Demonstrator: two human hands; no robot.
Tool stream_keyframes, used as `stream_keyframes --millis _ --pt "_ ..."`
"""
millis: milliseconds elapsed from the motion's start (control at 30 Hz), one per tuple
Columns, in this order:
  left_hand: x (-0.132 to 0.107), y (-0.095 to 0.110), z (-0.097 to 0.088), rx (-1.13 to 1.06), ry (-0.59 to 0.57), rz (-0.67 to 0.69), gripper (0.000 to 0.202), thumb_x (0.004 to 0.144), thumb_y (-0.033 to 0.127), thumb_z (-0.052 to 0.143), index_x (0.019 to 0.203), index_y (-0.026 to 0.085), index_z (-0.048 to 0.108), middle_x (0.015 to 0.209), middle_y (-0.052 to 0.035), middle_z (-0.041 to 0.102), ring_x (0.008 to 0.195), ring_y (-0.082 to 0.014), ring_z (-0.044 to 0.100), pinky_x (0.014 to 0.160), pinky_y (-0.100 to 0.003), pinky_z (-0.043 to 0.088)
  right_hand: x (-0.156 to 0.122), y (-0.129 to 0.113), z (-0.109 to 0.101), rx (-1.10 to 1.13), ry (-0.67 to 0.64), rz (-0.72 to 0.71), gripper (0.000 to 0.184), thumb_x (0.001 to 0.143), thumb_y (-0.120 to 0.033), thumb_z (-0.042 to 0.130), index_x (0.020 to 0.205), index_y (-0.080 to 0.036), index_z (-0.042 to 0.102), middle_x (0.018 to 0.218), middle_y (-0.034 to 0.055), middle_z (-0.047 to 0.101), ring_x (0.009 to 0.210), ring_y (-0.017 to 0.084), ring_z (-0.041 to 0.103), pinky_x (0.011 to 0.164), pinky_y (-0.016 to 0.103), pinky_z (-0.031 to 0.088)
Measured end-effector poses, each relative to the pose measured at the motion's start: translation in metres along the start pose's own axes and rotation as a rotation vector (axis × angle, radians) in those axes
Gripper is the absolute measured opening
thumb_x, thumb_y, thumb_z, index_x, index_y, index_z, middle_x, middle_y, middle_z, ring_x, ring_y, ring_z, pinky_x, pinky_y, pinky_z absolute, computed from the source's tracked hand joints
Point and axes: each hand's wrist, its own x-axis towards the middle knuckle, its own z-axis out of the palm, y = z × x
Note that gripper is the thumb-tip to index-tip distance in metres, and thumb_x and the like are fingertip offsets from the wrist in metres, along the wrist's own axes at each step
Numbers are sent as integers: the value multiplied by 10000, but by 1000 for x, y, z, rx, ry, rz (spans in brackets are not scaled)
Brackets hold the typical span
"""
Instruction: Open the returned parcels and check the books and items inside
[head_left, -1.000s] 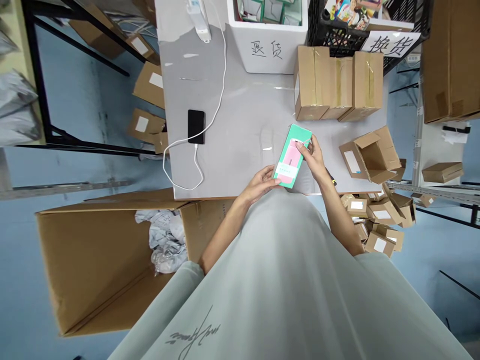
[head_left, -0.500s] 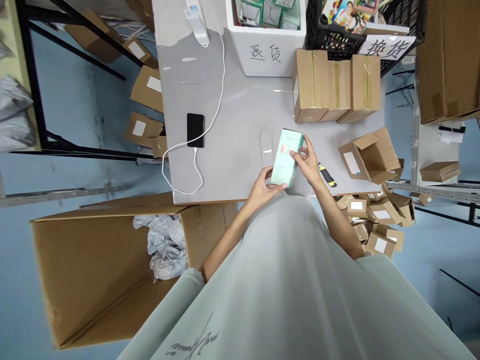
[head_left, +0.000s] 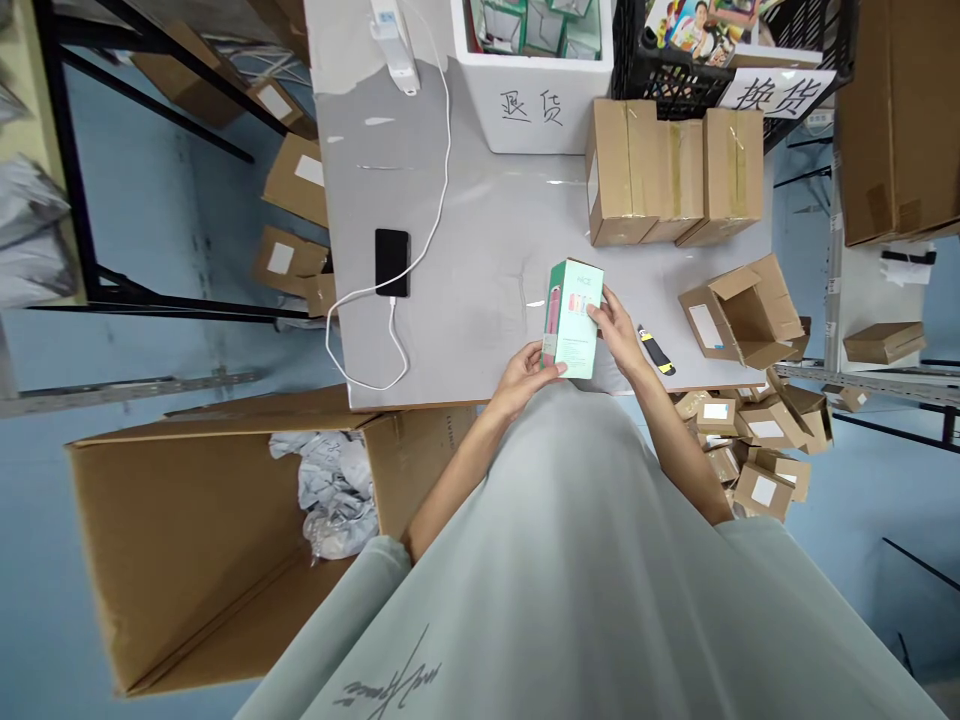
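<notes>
A mint-green product box [head_left: 574,318] with pink print is held upright over the near edge of the grey table [head_left: 480,240]. My left hand [head_left: 523,378] grips its lower end from below. My right hand [head_left: 619,332] holds its right side with the fingers pressed on the box face. A small black and yellow utility knife [head_left: 655,350] lies on the table just right of my right hand.
A black phone [head_left: 391,262] on a white cable lies to the left. Sealed cardboard boxes [head_left: 675,172] stand behind; an open one [head_left: 739,310] sits right. A white bin [head_left: 534,70] and black crate [head_left: 720,50] are at the back. A large open carton [head_left: 225,530] stands lower left.
Both hands have turned the green box, so a different face shows now, and brought it slightly closer to the table's near edge. The knife has come into view beside my right hand.
</notes>
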Motion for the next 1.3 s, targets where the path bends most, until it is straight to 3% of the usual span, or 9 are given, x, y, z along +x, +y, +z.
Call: stream_keyframes --millis 133,267,367,467,567,700,967,1133,1300 --pt "2 -6 3 232 189 87 714 750 480 970 1344 228 664 1378 -119 789 1311 -336 751 1046 -479 674 5 14 3 -99 66 16 1330 860 -964 744 1882 -302 210 1658 194 635 1315 350 770 1114 519 681" --pt "-2 -6 10 390 242 139 790 775 437 957 1459 245 612 1444 -119 746 1283 -318 745 937 -411 680 3 18 6 -187 80 12 1380 842 -950 782 1898 -346 130 1619 170 665 1295 355 783 1114 538 688" --pt "-4 -3 8 332 173 168 783 827 539 943 1477 253 612 1587 -152 681 1443 -356 680 982 -412 680 2 14 3 -135 77 -6 1313 874 -930 758 1894 -358 161 1576 146 709 1264 341 791 1088 525 699" --pt "-3 5 -4 119 64 55 790 873 640 910 1497 247 628 1682 -187 626 1518 -400 646 1058 -499 685 0 7 -4 -31 45 -9 1254 901 -916 726 1887 -351 197 1565 129 732 1246 337 795 1055 524 712" --pt "0 13 -15 -58 -89 -106 858 850 652 950 1532 221 656 1652 -208 658 1472 -424 688 1138 -599 654 -5 -3 -9 13 9 0 1164 935 -882 707 1872 -355 260 1570 113 741 1297 354 777 1072 549 710" --pt "2 18 -18 -98 -202 -139 846 777 580 1033 1469 207 722 1533 -189 744 1416 -423 723 1158 -601 632 -10 -14 -10 17 -44 -1 1080 955 -852 708 1849 -391 317 1607 84 724 1339 369 765 1115 585 697" --pt "10 2 -7 33 18 -37 804 677 513 1039 1342 217 697 1380 -134 779 1313 -342 755 1073 -472 642 -4 -3 -9 8 -35 -5 1121 897 -907 749 1795 -309 443 1680 130 664 1423 373 727 1215 571 638" --pt "11 -8 15 366 308 113 773 696 435 996 1351 221 647 1358 -141 751 1284 -340 736 982 -458 667 6 22 0 -58 71 69 1396 750 -957 852 1850 -310 287 1619 186 681 1300 374 790 1143 558 672" --pt "4 -3 20 400 242 201 774 780 466 972 1441 236 641 1537 -163 672 1435 -358 677 948 -426 692 6 25 1 -9 120 112 1364 788 -910 846 1861 -328 237 1588 158 712 1294 364 787 1141 567 668"
